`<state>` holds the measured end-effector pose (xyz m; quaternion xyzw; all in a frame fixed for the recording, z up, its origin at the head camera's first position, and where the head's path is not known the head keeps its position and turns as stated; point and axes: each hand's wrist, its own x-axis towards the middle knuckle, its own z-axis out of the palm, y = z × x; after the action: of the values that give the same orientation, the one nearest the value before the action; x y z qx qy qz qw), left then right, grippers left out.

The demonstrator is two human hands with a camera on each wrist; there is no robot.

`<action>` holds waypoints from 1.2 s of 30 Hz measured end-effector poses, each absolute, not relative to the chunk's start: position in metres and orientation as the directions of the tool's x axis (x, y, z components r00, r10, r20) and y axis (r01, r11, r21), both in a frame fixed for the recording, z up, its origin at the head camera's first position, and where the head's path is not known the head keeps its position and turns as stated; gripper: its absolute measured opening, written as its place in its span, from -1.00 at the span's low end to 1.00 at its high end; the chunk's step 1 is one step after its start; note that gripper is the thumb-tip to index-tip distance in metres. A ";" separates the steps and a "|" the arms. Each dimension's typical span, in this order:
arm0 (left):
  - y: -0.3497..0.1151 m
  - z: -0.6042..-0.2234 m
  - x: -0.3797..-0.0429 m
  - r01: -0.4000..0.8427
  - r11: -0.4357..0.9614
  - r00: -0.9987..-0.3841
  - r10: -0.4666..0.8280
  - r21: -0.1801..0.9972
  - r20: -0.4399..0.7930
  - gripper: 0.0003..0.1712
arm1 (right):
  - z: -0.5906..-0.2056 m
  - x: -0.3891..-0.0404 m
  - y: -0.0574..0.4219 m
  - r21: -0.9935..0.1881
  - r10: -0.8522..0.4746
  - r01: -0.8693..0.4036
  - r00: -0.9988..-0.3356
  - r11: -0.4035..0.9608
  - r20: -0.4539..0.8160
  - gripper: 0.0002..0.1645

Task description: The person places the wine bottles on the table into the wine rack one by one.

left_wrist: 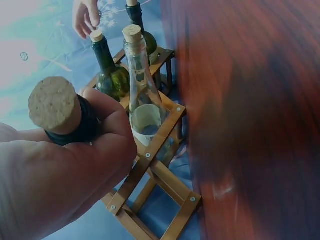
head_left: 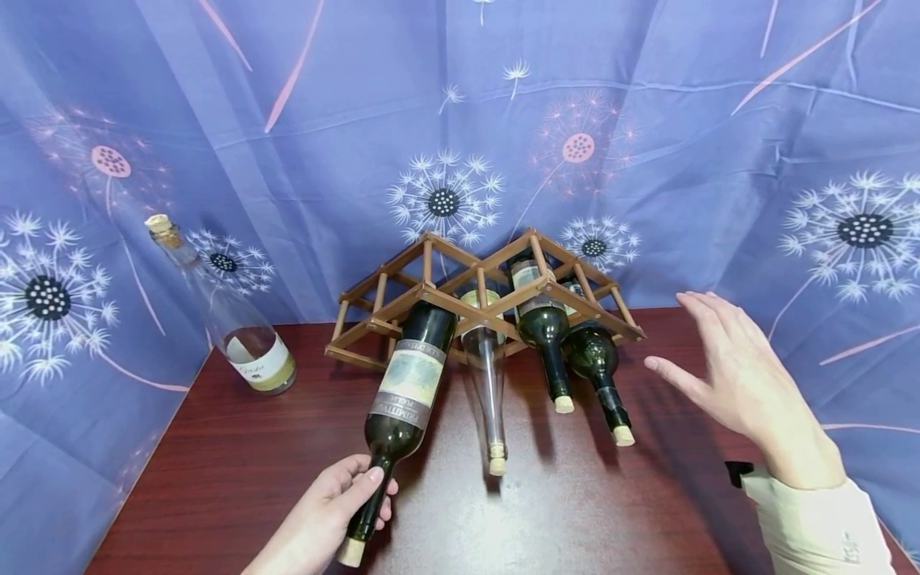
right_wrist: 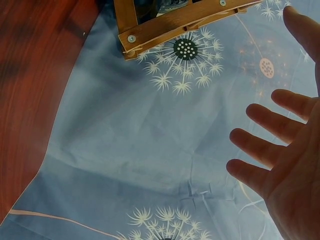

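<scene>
My left hand grips the neck of a dark green wine bottle with a cream and grey label. Its base end sits at the left part of the wooden wine rack, and its corked neck slants down toward me. In the left wrist view, the cork sticks out past the curled fingers. To the right of the rack my right hand hovers with fingers extended, touching nothing. A clear corked bottle and two dark green bottles lie in the rack, necks toward me.
Another clear corked bottle with a white and yellow label stands upright at the back left of the reddish-brown table. Behind the rack hangs a blue cloth printed with dandelions. A small black object shows beside the right sleeve.
</scene>
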<state>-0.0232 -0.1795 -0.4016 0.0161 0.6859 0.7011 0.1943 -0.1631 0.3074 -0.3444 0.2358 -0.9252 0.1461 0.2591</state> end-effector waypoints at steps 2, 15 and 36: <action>-0.178 -0.400 -0.023 -0.270 -0.001 -0.914 0.314 0.963 -0.256 -0.53 | -0.345 -0.163 0.308 -0.149 -0.360 -0.512 -0.755 0.846 0.548 0.13; -0.173 -0.399 -0.028 -0.276 -0.073 -0.892 0.391 0.959 -0.227 -0.50 | -0.349 -0.166 0.310 -0.137 -0.366 -0.497 -0.774 0.857 0.516 0.17; -0.161 -0.395 -0.041 -0.261 -0.114 -0.900 0.389 0.959 -0.199 -0.51 | -0.356 -0.166 0.314 -0.126 -0.361 -0.457 -0.818 0.880 0.447 0.20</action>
<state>-0.0412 -0.1606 -0.3950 0.0506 0.6290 0.7444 0.2183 -0.1664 0.3137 -0.3555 0.2159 -0.9466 0.1147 0.2101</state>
